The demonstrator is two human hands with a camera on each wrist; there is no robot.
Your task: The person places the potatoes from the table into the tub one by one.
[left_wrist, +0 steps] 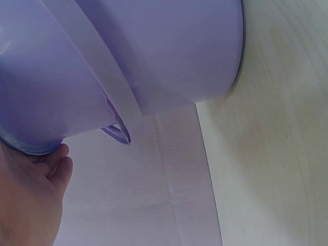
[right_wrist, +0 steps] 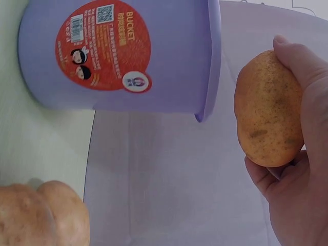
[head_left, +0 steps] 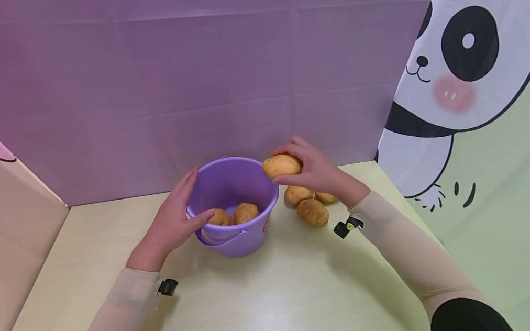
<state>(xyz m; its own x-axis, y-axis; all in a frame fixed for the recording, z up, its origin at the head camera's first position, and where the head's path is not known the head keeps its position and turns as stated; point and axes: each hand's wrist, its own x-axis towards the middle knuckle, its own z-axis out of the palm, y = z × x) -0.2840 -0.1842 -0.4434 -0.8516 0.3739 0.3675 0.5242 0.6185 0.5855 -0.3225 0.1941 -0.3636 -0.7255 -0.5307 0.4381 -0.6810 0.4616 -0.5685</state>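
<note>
A purple bucket point(head_left: 235, 239) stands upright, with two potatoes point(head_left: 246, 212) visible inside. My left hand point(head_left: 175, 218) holds the bucket's left rim, its thumb reaching over the opening; in the left wrist view its bent fingers point(left_wrist: 60, 169) are at the rim. My right hand point(head_left: 315, 169) grips a yellow-brown potato point(head_left: 282, 166) between thumb and fingers, at rim height by the bucket's right edge. The right wrist view shows this held potato point(right_wrist: 269, 108) just beyond the rim, part of it hidden by the palm.
Several more potatoes point(head_left: 313, 213) lie together on the pale wooden table point(head_left: 258, 308), right of the bucket and below my right hand. The bucket's handle point(head_left: 219, 241) hangs down its front. A purple cloth wall point(head_left: 220, 85) rises close behind; a panda-print panel point(head_left: 483, 167) borders the right.
</note>
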